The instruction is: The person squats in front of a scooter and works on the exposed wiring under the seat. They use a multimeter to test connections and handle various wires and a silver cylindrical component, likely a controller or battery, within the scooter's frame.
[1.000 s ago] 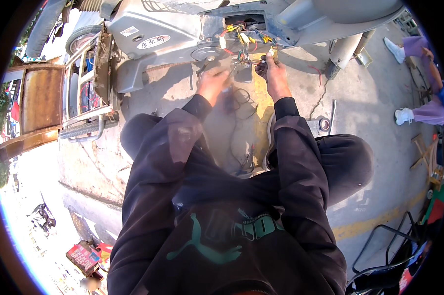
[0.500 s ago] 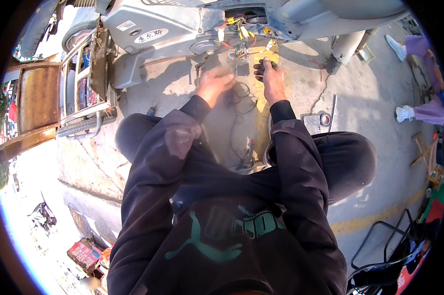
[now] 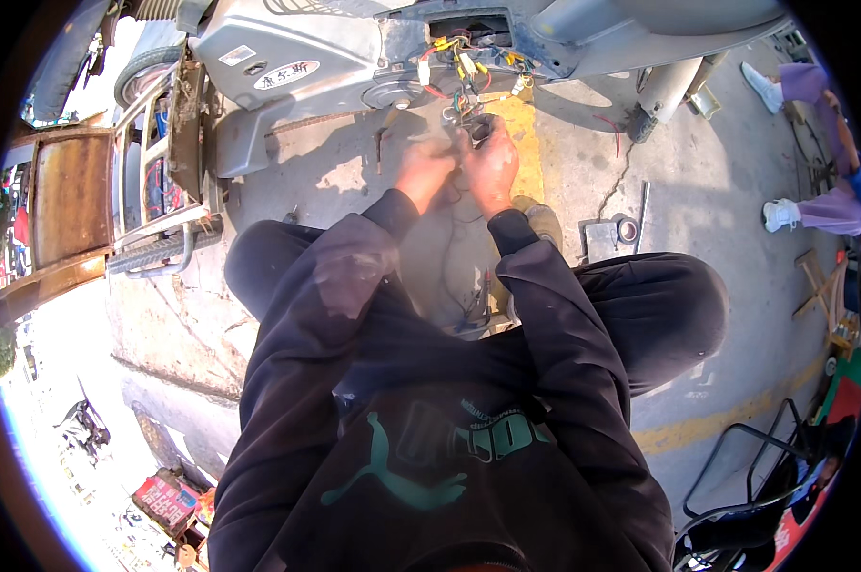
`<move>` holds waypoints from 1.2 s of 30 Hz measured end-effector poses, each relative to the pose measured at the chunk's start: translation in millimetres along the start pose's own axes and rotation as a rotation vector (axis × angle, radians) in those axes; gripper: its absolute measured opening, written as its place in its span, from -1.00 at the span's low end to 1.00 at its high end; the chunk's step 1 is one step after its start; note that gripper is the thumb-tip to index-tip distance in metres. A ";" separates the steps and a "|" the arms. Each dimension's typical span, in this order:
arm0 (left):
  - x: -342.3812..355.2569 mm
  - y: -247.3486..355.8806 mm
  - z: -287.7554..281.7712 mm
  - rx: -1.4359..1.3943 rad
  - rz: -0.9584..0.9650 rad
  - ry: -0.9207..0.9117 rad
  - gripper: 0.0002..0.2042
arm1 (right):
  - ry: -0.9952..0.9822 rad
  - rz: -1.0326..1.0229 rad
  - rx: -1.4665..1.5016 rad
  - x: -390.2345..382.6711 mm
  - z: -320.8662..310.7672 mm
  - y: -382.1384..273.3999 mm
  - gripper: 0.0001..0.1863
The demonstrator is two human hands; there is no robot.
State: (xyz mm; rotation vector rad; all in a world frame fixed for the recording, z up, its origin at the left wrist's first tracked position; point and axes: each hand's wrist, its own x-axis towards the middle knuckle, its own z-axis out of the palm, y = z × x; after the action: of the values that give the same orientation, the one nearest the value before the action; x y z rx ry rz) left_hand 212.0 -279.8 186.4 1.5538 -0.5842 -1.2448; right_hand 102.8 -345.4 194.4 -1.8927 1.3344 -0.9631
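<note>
A bundle of coloured wires [image 3: 461, 84] with white and yellow plugs hangs out of an opening in the grey vehicle body panel [image 3: 297, 52]. Below it, my right hand [image 3: 492, 170] is closed, fingers curled round a small dark box [image 3: 480, 124] at the lower end of the wires; the hand covers much of the box. Close beside it on the left is my left hand [image 3: 425, 173], smeared by motion. Its fingers point toward the right hand, and whether they hold anything does not show. A thin dark cable [image 3: 449, 250] lies on the ground beneath my hands.
A roll of tape [image 3: 627, 230] and a metal rod [image 3: 643, 217] lie right of my knee. A slim tool [image 3: 380, 143] is left of my hands. A rusty metal frame [image 3: 73, 195] stands at left. At far right is a person's white shoe [image 3: 781, 215]; a black-framed chair [image 3: 749, 467] is lower right.
My right hand has moved left from beside the hanging dark box and closed round it. My left hand has shifted slightly right and down, still blurred.
</note>
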 end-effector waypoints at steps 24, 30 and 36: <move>30.6 9.3 -8.6 -0.019 0.031 0.001 -0.49 | -0.099 -0.021 0.084 -43.3 -26.2 -39.6 -0.71; 19.2 12.0 17.1 0.563 0.340 0.333 -0.64 | 0.048 0.055 0.044 -12.8 -49.8 -9.3 -0.72; 1.5 13.2 34.0 0.694 0.500 0.495 -0.61 | 0.159 0.027 0.007 11.4 -53.8 29.2 -0.78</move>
State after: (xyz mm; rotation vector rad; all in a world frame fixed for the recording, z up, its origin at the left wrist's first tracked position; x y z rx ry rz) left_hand 184.3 -299.8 199.5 2.0145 -1.0543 -0.2479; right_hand 45.7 -369.1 202.0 -1.8188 1.4417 -1.1232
